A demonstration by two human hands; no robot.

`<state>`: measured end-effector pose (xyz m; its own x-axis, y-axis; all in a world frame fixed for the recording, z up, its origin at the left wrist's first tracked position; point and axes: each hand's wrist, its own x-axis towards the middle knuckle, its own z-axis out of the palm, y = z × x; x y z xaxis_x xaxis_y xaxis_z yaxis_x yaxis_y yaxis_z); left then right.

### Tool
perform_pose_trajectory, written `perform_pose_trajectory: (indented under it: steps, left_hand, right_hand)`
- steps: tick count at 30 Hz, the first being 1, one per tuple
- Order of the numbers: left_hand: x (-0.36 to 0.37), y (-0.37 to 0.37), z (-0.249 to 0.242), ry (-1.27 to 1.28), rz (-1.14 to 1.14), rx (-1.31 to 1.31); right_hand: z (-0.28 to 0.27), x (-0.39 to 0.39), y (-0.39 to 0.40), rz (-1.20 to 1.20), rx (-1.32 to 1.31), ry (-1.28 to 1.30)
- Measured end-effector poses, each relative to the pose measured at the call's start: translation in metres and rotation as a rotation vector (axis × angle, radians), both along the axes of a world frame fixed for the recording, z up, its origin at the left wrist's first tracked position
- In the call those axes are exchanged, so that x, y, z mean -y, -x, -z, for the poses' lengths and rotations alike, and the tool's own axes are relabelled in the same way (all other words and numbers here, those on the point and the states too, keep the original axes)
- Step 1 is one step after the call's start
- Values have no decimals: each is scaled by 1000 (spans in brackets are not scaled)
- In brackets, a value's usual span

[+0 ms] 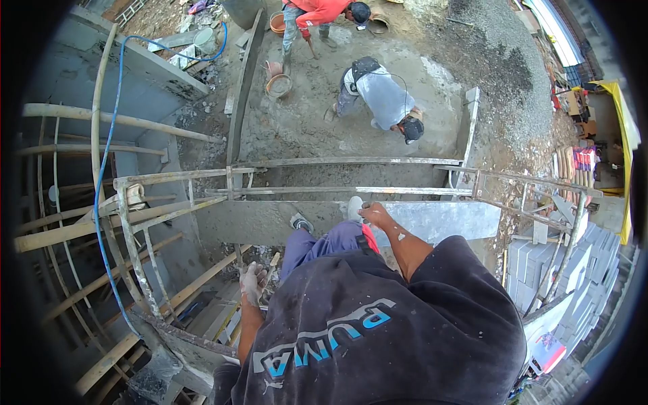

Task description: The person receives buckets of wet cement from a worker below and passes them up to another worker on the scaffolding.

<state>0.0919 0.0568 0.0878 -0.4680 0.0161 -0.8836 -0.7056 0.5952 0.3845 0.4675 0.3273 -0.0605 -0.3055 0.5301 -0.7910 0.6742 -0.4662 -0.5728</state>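
Observation:
My right hand [375, 214] is in front of my body, above the walkway boards. Its fingers are closed at the edge of a small pale, rounded object [355, 207], whose kind I cannot make out. Lower on the left, my left hand [253, 283] hangs beside my leg, smeared with dried cement. Its fingers look loosely apart, with nothing visible in them. A grey, cement-covered board [263, 223] lies under my shoe [302, 223], and a paler metallic sheet [442, 220] continues to the right.
Scaffold rails [297, 191] cross in front of me; bamboo poles [128, 120] and a blue hose [108, 162] run at left. Below, one co-worker in red [327, 12] and another in pale clothing [385, 98] bend over wet concrete, near a bucket [279, 86]. Grey blocks [584, 270] are stacked right.

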Motion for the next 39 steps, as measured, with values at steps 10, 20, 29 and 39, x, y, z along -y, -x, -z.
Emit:
perform_pose_trajectory:
  steps: [10,20,29,39]
  left_hand:
    - [39,4,5,10,-46,35]
    - [56,10,26,-4,-97,53]
    - [49,33,48,101,-59,114]
    - [-77,67,218,-1,475,173]
  right_hand:
    - [-27,-23,33,-85,81,96]
    - [-39,-29,60,-100,44,133]
    - [-38,-14,85,-4,99,188]
    - [-61,71,109,223,224,395]
